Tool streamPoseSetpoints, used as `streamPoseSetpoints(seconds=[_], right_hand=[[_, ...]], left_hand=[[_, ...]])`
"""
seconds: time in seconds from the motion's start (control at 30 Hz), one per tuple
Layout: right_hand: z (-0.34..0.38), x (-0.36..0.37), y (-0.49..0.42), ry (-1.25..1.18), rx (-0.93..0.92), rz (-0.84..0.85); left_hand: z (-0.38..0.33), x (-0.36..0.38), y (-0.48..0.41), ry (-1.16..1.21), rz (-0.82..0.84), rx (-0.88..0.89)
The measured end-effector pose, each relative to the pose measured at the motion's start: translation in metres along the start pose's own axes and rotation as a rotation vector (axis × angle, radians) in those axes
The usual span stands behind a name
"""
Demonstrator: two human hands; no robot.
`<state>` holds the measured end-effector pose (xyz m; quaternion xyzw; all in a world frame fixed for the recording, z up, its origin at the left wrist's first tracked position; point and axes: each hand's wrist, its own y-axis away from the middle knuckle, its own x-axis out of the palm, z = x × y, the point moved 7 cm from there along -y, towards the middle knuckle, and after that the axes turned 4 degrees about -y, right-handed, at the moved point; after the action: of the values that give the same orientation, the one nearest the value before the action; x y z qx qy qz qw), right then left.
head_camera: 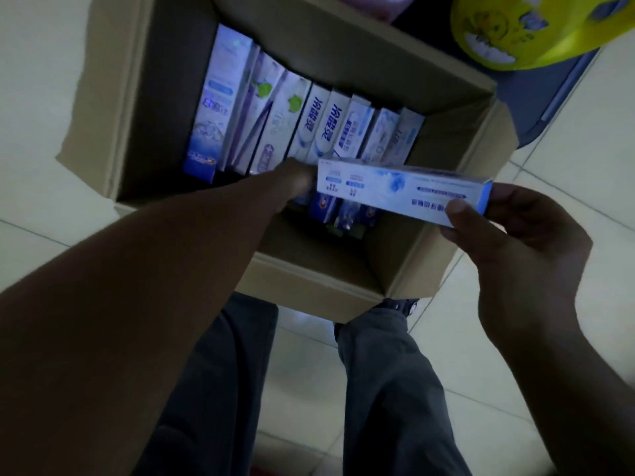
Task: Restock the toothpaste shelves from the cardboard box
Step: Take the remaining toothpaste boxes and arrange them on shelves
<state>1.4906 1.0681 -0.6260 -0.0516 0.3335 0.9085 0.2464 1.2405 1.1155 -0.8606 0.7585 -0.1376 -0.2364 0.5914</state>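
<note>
An open cardboard box (457, 187) stands on the floor in front of my legs. Inside it, several white and blue toothpaste cartons (323, 121) stand in a row on edge, and more lie lower down near the front wall. My right hand (515, 235) grips one white and blue toothpaste carton (398, 190) by its right end and holds it level over the box. My left hand (295, 182) reaches down into the box among the cartons. Its fingers are hidden behind the held carton.
The box sits on pale floor tiles (41, 97). A yellow round container (522, 29) with printed pictures is at the top right, above a dark blue bin or tray (536, 97). My legs in dark trousers (388, 389) stand just behind the box.
</note>
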Motion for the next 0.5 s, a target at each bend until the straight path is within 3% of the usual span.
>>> streamPoseSetpoints(seconds=[0.27, 0.5], right_hand=[[0.002, -0.001, 0.001, -0.053, 0.040, -0.031], [0.068, 0.003, 0.028, -0.056, 0.029, -0.042]], left_hand=[[0.018, -0.009, 0.001, -0.037, 0.077, -0.009], [-0.003, -0.107, 0.124, -0.268, -0.377, 0.285]])
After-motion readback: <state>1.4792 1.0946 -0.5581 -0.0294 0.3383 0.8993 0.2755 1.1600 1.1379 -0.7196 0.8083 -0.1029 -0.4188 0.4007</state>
